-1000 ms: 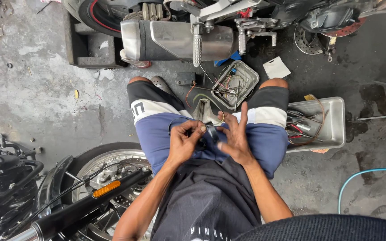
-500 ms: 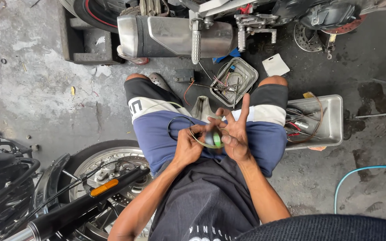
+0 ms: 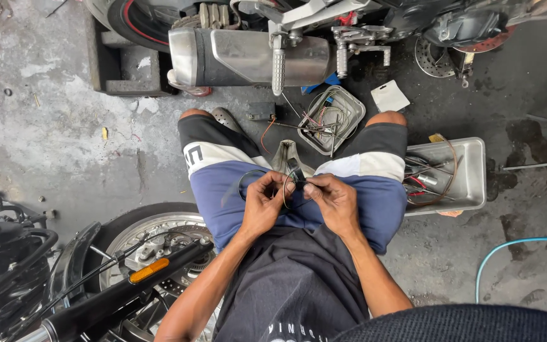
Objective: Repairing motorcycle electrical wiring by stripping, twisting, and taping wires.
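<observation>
Stained concrete workshop floor [image 3: 58, 139], motorcycle exhaust [image 3: 248, 57] ahead, metal tray [image 3: 470, 171] at right, left hand [image 3: 262, 204] and right hand [image 3: 333, 201] both pinching a small black wired part [image 3: 295, 174] above the lap, between the knees.

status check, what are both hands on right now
Left hand and right hand pinch a small black part with thin looped wires, over the lap. Metal tray by the right knee. Nothing blocking.
</observation>
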